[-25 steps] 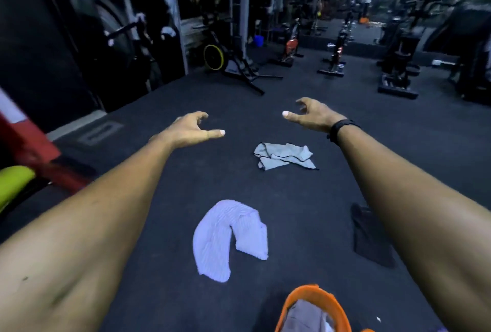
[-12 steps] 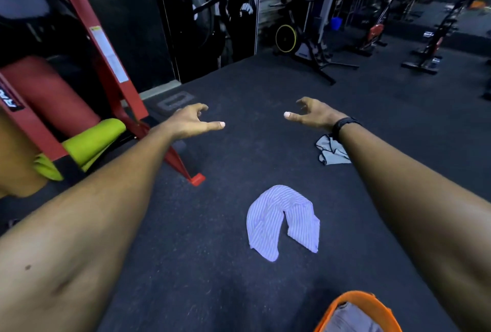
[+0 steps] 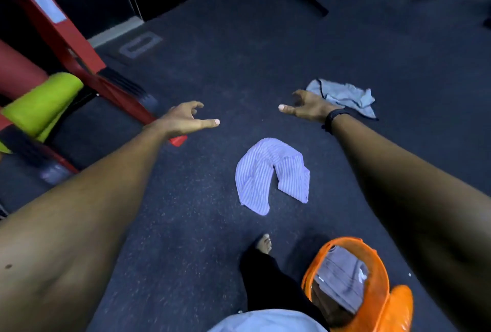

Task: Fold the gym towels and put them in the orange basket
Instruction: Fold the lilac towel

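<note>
Basket first, nearest the person at the lower right: the orange one stands on the dark floor beside a bare foot, and grey folded cloth already lies inside it, so part of the job looks done. Beyond the foot, a striped towel lies crumpled in a bent shape on the floor, between the two outstretched arms but touched by neither. Farther on, the left hand and the right hand hang in the air well apart, both with fingers loosely spread and relaxed, grasping nothing. Just past the right hand a grey towel with dark edging sits rumpled on the floor. A red frame with a green pad stands off to the left. The step in hand looks like reaching for the next towel; the striped one is closest, and the next move calls for bending down, pinching two corners and lifting it clear to shake it flat before folding
</note>
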